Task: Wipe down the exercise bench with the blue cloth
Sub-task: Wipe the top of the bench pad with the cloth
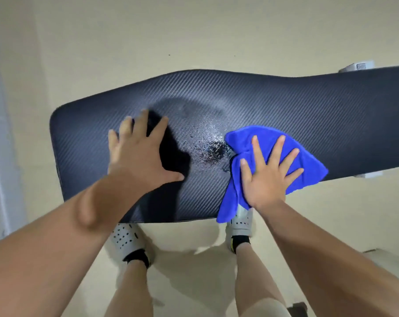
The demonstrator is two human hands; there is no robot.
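A dark padded exercise bench (285, 106) with a woven pattern stretches across the view from left to right. A wet patch of droplets (213, 147) glistens near its middle. My right hand (268, 172) lies flat, fingers spread, pressing a crumpled blue cloth (306, 165) onto the bench just right of the wet patch; one corner of the cloth hangs over the near edge. My left hand (140, 154) rests flat on the bench left of the patch, fingers apart, holding nothing, and looks slightly blurred.
The floor (194, 30) around the bench is pale beige. My two feet in white perforated shoes (125, 239) stand right under the bench's near edge. White frame parts (356, 66) of the bench show at the right, and a pale wall runs along the left.
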